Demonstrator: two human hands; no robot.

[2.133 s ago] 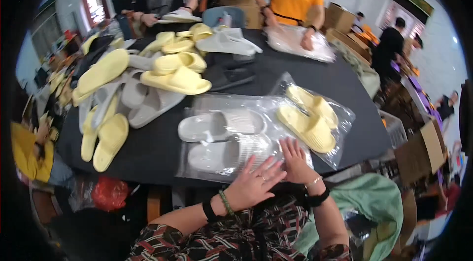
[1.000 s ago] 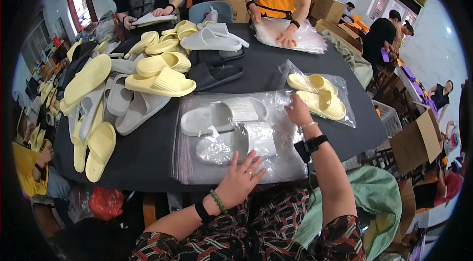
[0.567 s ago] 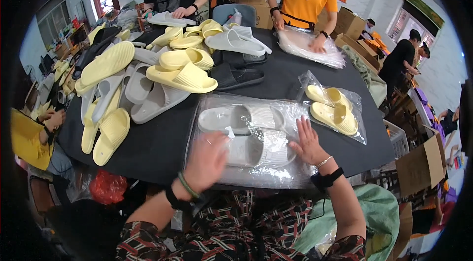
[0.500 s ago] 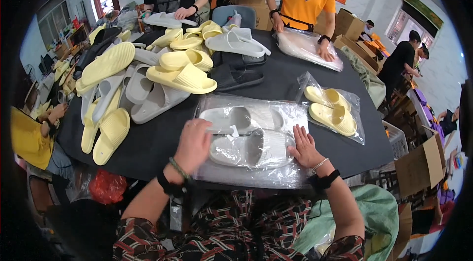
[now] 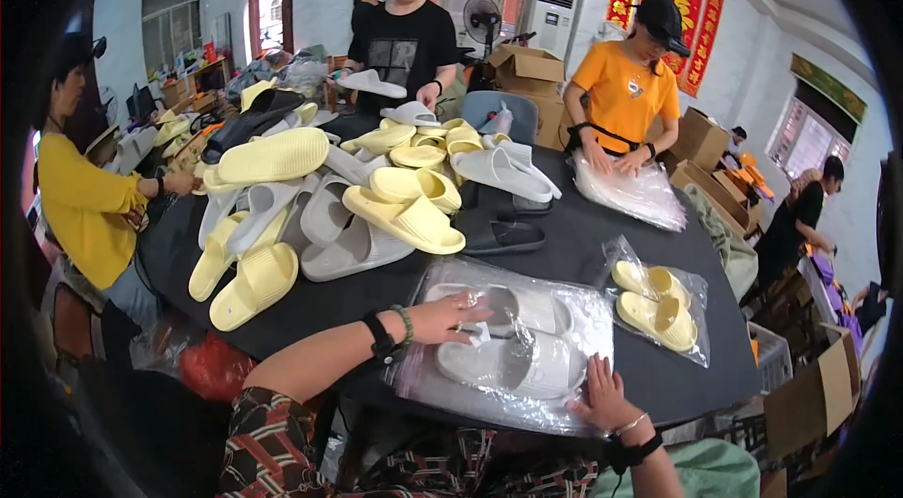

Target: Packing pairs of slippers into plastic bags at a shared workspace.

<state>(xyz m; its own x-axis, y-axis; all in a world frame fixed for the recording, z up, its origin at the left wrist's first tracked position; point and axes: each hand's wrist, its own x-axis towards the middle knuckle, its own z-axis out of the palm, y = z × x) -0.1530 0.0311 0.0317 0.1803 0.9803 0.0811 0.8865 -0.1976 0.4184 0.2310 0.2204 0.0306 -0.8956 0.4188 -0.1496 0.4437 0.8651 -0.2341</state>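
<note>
A clear plastic bag [image 5: 513, 347] holding a pair of white slippers [image 5: 508, 362] lies flat on the black table [image 5: 574, 258] in the lower middle of the frame. The left hand [image 5: 451, 317] lies across the upper slipper, fingers loosely curled and pressing on the film rather than gripping anything. The right hand [image 5: 602, 395] rests open and flat on the bag's lower right edge, fingers spread, grasping nothing.

To do this smoothing well, the right hand should probably keep the edge pinned while the left sweeps air toward the open end, so the film lies flat without creasing and the two slippers stay side by side.

Just to the right lies a second bag with yellow slippers [image 5: 657, 305]. In the upper left a heap of loose yellow and grey slippers [image 5: 329, 206] covers the table. At the top of the frame a person in an orange shirt [image 5: 625, 98] presses on a stack of clear bags [image 5: 630, 197], and a person in black [image 5: 406, 37] holds a grey slipper.
</note>
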